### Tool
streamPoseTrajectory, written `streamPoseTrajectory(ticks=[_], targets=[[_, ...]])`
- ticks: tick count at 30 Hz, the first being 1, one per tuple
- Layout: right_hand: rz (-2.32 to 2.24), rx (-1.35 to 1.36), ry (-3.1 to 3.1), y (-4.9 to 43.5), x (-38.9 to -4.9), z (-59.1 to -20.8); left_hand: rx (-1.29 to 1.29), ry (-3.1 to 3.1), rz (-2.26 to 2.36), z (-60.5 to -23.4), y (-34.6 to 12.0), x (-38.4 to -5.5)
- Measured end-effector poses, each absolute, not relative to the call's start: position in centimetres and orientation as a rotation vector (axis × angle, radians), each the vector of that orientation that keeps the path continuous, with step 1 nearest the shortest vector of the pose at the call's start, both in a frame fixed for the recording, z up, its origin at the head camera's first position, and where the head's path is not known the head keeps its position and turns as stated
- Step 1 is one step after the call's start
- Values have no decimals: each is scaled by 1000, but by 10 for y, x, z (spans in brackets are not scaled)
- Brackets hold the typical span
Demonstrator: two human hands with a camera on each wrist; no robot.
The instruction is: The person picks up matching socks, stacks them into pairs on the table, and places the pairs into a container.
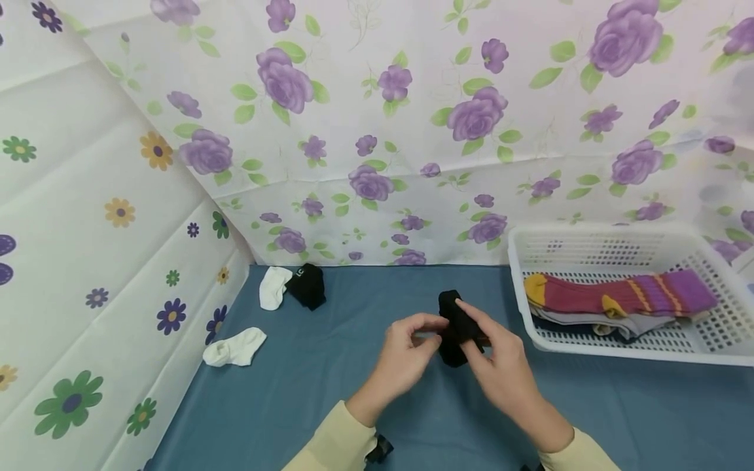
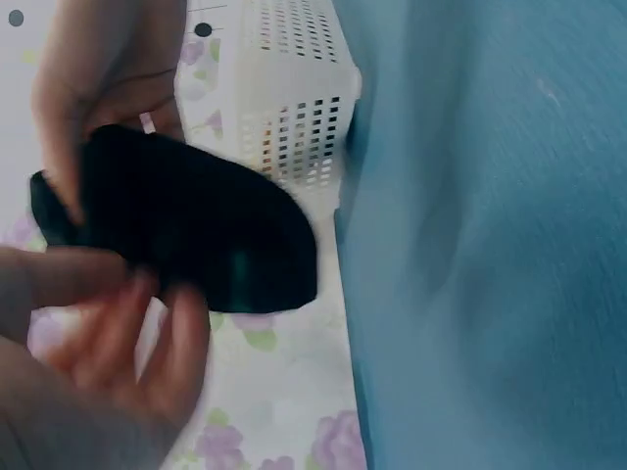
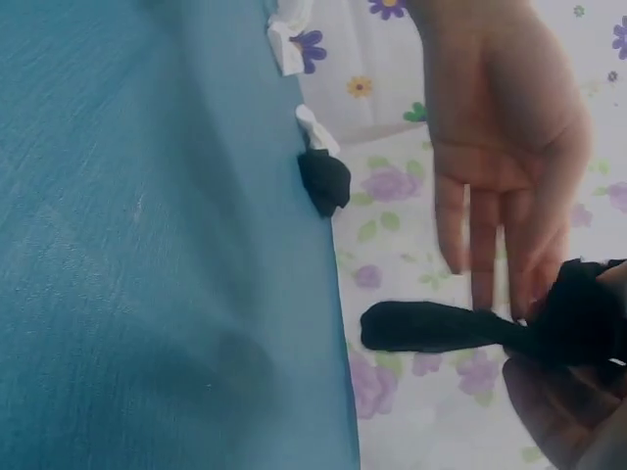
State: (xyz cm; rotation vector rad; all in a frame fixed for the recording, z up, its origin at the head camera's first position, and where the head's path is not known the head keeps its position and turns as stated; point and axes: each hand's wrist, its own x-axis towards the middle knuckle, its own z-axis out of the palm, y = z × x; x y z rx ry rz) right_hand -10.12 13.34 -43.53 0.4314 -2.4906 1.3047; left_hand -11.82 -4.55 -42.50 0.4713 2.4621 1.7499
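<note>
Above the blue tabletop, a black sock (image 1: 462, 324) is held between both hands, bunched at one end with a longer part sticking out. My right hand (image 1: 501, 366) grips it from the right, thumb on the near side and fingers on the far side. The left hand (image 1: 406, 356) meets its left edge, where thumb and fingertips pinch the fabric. In the left wrist view the sock (image 2: 206, 225) spreads wide and dark beyond the blurred left fingers (image 2: 181, 338). The right wrist view shows a narrow length of sock (image 3: 426, 326) pointing away from the right hand.
A white perforated basket (image 1: 524, 320) at the right holds folded socks, with a red, yellow and purple striped sock (image 1: 624, 294) on top. At the back left lie a white sock (image 1: 273, 288), a black sock bundle (image 1: 309, 286) and another white sock (image 1: 235, 348).
</note>
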Motion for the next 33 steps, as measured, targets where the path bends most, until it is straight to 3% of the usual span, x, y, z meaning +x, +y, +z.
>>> streamPoseTrajectory(ticks=[11, 18, 33], targets=[[1358, 705, -2329, 126, -96, -429, 565, 2468, 1562, -418, -48, -120], [1416, 500, -2334, 124, -102, -427, 570, 2481, 1534, -420, -54, -125], [1529, 344, -2024, 134, -106, -400, 523, 2512, 1374, -404, -104, -158]])
